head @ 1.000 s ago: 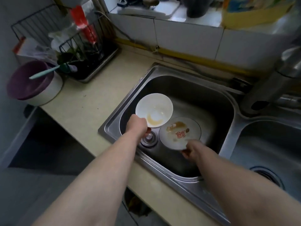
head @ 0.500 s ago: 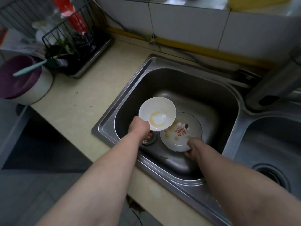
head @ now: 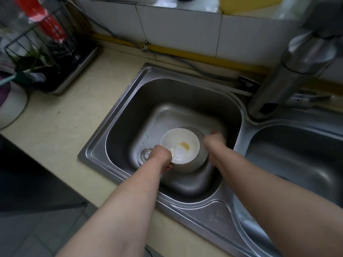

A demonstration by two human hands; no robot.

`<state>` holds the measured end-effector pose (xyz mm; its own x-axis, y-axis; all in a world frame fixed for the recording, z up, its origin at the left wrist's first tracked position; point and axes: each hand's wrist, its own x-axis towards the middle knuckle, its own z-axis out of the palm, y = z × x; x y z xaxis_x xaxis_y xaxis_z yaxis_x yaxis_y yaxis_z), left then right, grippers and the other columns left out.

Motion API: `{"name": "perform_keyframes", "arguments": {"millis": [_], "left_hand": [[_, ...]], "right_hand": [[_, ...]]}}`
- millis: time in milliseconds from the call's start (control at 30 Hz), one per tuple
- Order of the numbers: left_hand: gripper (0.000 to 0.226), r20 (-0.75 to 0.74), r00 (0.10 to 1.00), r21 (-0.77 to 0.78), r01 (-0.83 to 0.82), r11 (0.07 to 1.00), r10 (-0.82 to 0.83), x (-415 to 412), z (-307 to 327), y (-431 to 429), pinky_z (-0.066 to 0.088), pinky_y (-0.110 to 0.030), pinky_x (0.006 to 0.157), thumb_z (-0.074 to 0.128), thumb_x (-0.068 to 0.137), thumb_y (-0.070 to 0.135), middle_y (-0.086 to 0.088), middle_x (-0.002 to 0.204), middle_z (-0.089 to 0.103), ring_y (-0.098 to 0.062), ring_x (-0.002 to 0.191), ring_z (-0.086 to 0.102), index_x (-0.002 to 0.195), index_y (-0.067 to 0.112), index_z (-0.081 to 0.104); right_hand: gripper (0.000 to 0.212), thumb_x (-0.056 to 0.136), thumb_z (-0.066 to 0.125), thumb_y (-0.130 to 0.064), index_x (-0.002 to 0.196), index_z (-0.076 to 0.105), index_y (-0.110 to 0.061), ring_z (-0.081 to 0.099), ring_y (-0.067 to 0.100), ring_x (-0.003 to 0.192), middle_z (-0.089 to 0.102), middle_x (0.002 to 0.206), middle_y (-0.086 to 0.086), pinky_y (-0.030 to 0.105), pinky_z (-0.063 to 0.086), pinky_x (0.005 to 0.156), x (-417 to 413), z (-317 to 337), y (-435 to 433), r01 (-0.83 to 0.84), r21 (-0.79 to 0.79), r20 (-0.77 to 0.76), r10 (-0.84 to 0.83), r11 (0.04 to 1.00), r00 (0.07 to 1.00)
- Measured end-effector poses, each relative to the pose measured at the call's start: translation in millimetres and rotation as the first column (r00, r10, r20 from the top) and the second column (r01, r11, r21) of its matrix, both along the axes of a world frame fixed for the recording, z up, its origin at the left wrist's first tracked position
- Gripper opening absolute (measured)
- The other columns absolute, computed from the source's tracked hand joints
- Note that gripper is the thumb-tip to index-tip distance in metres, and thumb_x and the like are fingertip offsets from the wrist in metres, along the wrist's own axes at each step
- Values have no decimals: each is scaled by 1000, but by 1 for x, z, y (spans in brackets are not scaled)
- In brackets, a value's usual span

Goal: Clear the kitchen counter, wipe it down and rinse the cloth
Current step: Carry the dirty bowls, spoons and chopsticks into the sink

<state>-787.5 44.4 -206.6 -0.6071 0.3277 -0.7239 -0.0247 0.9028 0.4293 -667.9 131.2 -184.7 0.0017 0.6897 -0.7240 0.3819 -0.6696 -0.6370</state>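
Two dishes occupy the sink basin (head: 167,93). Far left of the hands, a wire rack (head: 46,52) stands on the counter (head: 74,136). The left hand (head: 161,157) grips the near rim of the soiled bowl (head: 182,145), positioned over the plate (head: 203,156). Immediately right, the right hand (head: 215,140) is blurred; its grip cannot be determined. Assessment: clearing is in progress; wiping and cloth rinsing are still to do. No cloth is visible.

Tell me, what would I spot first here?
A white bowl with a yellowish smear is down in the left sink basin, its rim gripped by the left hand. The right hand is a blur just beside it. A big metal faucet stands at the right.
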Motion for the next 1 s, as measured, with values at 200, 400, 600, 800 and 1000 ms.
{"name": "perform_keyframes", "arguments": {"millis": [200,400,600,800,1000], "left_hand": [[43,-34,997,-32,64,997,-65,7,-25,6,45,-28,45,28,94,1,-18,90,57,-22,52,53,136,4,36],[24,100,995,-99,32,995,-22,14,-7,2,48,-36,56,23,98,6,-20,85,60,-22,56,54,113,6,42],[21,52,993,-95,113,989,-109,3,18,1,49,-26,43,38,92,6,-21,85,66,-28,61,62,107,2,52],[19,2,991,36,137,990,-137,10,62,-15,39,-19,42,36,95,7,-9,76,62,-16,53,55,90,4,54],[19,-24,978,185,208,960,-207,37,107,-35,37,-23,49,40,99,10,-7,72,63,-16,54,51,92,7,58]], "right_hand": [[51,92,44,-2,142,40,-16,44,27,131,40,147,7,30,39,101,11,2,7,-6,102,36,3,995,999],[53,90,43,-3,142,39,-14,44,26,131,40,147,6,29,38,101,15,9,10,-34,156,58,25,987,998],[52,91,45,-3,141,42,-16,46,27,129,46,143,6,31,39,99,16,23,-5,-30,203,14,28,979,1000],[44,88,45,-1,129,54,-15,53,25,120,56,131,6,25,40,91,40,46,-31,-4,301,5,3,954,1000],[30,84,55,-7,108,68,-21,62,26,106,68,113,5,32,50,93,75,67,-61,3,369,8,-7,930,1000]]}}
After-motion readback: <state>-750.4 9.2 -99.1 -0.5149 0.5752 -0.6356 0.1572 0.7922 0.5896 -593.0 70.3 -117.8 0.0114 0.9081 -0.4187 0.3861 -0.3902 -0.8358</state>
